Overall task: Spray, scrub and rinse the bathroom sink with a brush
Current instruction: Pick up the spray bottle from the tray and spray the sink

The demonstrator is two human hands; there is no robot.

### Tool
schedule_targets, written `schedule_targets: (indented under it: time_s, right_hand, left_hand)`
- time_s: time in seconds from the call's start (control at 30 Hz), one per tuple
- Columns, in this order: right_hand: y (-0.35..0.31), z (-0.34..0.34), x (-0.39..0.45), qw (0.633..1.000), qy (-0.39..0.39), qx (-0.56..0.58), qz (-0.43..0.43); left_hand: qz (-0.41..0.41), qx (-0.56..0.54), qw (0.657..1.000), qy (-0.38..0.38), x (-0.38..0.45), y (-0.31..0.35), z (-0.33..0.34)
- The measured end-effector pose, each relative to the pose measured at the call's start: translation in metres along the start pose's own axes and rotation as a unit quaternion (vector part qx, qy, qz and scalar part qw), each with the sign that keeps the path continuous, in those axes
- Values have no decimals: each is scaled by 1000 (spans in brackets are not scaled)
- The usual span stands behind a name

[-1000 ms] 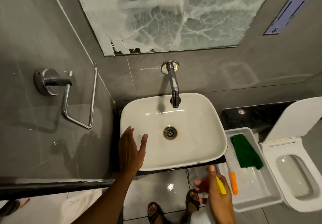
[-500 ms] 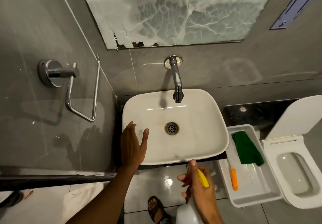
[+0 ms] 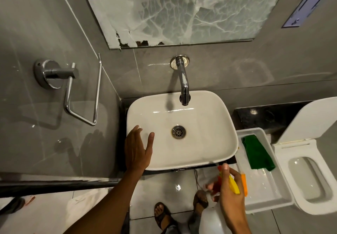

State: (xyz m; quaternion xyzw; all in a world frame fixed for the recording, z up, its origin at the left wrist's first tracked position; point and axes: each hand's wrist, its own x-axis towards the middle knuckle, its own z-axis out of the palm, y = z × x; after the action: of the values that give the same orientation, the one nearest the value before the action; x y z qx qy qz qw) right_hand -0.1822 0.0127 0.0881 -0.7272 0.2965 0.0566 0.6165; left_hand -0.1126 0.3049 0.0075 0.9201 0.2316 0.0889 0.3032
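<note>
A white rectangular sink [image 3: 200, 142] with a metal drain [image 3: 178, 132] sits under a chrome wall tap [image 3: 183, 84]. My left hand [image 3: 137, 150] rests flat on the sink's front left rim, fingers apart, holding nothing. My right hand [image 3: 230, 193] grips a white spray bottle [image 3: 209, 217] with a yellow and red trigger head [image 3: 233, 184], just in front of the sink's front right corner, nozzle towards the basin. An orange-handled brush [image 3: 244, 184] lies in the white tray [image 3: 269, 199] to the right, partly hidden by my hand.
A green cloth [image 3: 258, 153] lies in the tray's far end. A white toilet [image 3: 310, 175] with raised lid stands at the right. A chrome towel holder [image 3: 73, 91] juts from the left wall. A foam-smeared mirror [image 3: 182, 9] hangs above. Sandalled feet [image 3: 164, 215] stand below.
My right hand has lifted the spray bottle up and rightwards, closer to the sink's front right corner. My left hand has stayed on the rim.
</note>
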Motion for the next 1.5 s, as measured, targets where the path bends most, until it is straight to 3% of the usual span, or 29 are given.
schedule_targets:
  time_s: [0.23, 0.57, 1.0, 1.3, 1.5]
  right_hand:
    - [10, 10, -9, 996, -55, -48, -42]
    - [19, 44, -33, 990, -130, -53, -13]
    - [18, 19, -19, 998, -52, -30, -37]
    - [20, -12, -5, 994, -14, -46, -102]
    - [22, -35, 9, 997, -54, 25, -43]
  left_hand:
    - [5, -6, 1000, 3, -1, 1, -2]
    - [5, -16, 1000, 6, -2, 0, -2]
    - [5, -31, 999, 9, -1, 1, -5]
    - [11, -33, 999, 13, -4, 5, -6]
    - [33, 7, 999, 1, -6, 8, -5]
